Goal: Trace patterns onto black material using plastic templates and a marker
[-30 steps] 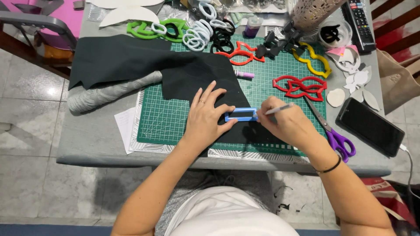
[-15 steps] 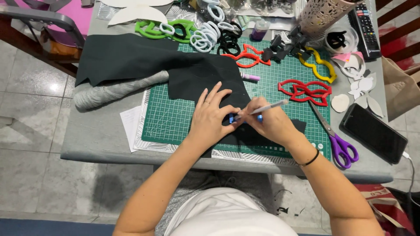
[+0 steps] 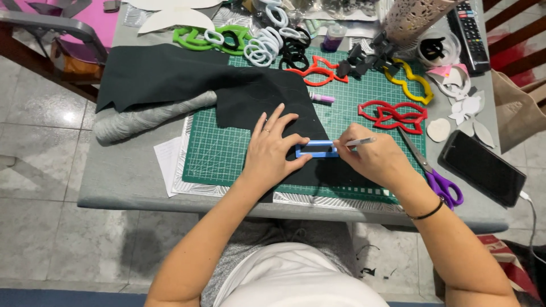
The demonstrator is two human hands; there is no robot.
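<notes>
Left hand: your left hand lies flat with fingers spread, pressing the blue template onto the black felt; the grip is open, closing on nothing.
Right hand: your right hand has its grip closed on a thin pen, the tip at the template's right end.
Template look: a small, flat blue rectangular frame with an open middle.
Where it is: on the felt, over the green cutting mat near the front of the table.
How it handles: it looks light and stiff, and likely to slide, so press down on its rim, not pinch it.
Felt: soft and limp; it looks likely to wrinkle if you drag it.
Nearby: purple scissors and a black phone lie to your right.
</notes>
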